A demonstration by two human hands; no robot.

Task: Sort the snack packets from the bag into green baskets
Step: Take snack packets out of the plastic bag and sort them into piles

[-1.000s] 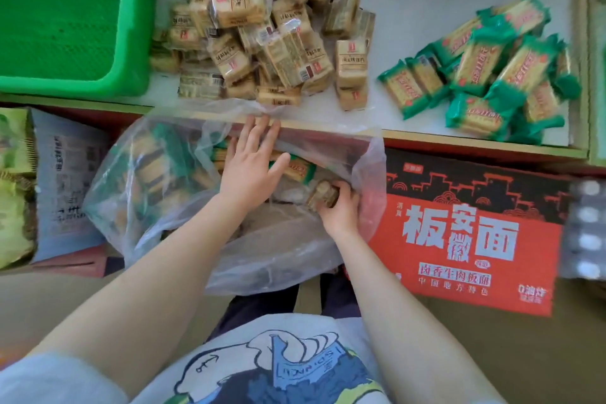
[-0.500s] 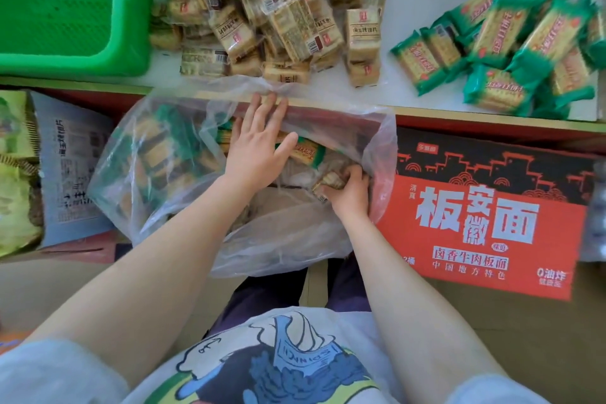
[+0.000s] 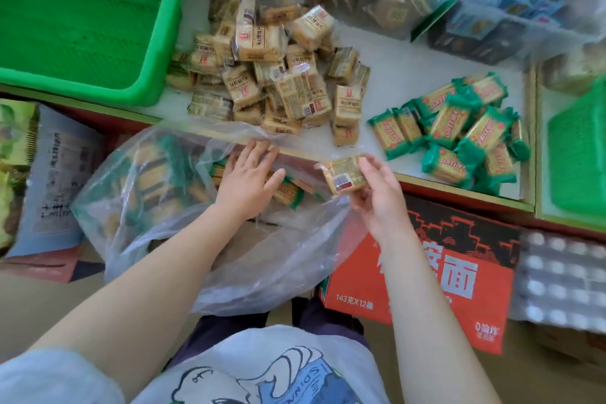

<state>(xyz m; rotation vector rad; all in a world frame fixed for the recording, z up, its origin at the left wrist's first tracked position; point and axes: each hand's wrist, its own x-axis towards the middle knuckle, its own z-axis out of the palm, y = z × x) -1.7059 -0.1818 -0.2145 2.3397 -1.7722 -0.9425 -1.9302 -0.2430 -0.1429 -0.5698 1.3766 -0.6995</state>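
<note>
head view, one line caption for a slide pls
Right hand lifts a tan packet from the clear bag held open by the left hand, tan and green piles on the shelf above.

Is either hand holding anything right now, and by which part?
The right hand pinches a tan snack packet by its right edge, above the bag. The left hand holds nothing; its straight fingers rest inside the bag's mouth.

Bright, even daylight-like light | soft, faint shadows only | pale glare on the clear plastic bag [image 3: 183, 207] and on the white desk [image 3: 403, 82] | strong wide-angle bending toward edges | smeared blur at right edge and top corners | centre fairly sharp, packet print partly legible
</note>
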